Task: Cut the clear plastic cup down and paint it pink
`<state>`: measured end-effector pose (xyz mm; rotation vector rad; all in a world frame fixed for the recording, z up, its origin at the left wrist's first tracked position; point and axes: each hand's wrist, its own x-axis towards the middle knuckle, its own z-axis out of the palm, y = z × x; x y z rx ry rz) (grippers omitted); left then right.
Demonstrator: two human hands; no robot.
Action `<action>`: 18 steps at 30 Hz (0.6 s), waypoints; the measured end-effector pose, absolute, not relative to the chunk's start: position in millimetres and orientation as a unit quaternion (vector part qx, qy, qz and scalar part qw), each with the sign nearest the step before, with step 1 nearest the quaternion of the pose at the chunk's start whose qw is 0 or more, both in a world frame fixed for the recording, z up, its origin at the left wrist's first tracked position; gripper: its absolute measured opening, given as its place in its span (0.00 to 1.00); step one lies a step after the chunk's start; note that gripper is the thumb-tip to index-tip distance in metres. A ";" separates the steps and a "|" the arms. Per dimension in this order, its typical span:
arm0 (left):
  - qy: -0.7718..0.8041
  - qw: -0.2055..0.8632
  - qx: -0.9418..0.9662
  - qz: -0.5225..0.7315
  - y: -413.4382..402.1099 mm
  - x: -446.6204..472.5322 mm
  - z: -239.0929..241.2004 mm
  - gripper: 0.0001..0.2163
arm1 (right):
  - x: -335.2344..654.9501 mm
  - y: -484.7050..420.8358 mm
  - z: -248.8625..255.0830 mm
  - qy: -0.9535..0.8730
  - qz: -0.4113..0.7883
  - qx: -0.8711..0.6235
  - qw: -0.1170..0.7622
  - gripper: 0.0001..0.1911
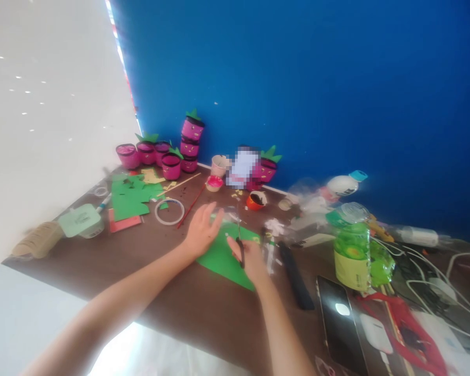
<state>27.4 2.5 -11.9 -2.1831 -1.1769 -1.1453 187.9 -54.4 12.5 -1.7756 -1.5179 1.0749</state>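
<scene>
My right hand [252, 257] is closed around a pair of scissors [242, 249] with dark handles, and their thin blades point away toward the wall. Beneath them a sheet of green paper [227, 269] lies on the brown table. My left hand [204, 231] is at the sheet's left edge, fingers stretched out and slightly apart. Whether its fingertips touch the paper or a small piece is too blurred to tell. A roll of clear tape [169, 212] and a thin red stick [190, 207] lie left of that hand. Beyond the scissors stands a small orange cup [256, 200].
Pink cups with green leaf tops [171, 166] stand along the blue wall, some stacked. A cut green sheet [130, 197] lies at left. Rightward are a dark bar [296, 277], a phone [341, 321], a green plastic container [352, 261] and white cables [423, 266].
</scene>
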 end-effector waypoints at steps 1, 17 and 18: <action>-0.422 0.205 -0.782 -0.411 2.4 27.5 -11.6 0.18 | 187.4 -54.3 12.8 -0.564 0.398 -0.665 0.285 0.24; -0.458 0.137 -0.762 -0.438 8.3 24.2 -17.9 0.18 | 185.3 -52.7 33.6 -0.526 0.462 -0.654 0.286 0.27; -0.459 0.135 -0.762 -0.436 8.9 23.7 -18.2 0.18 | 185.1 -52.7 33.5 -0.528 0.468 -0.649 0.283 0.27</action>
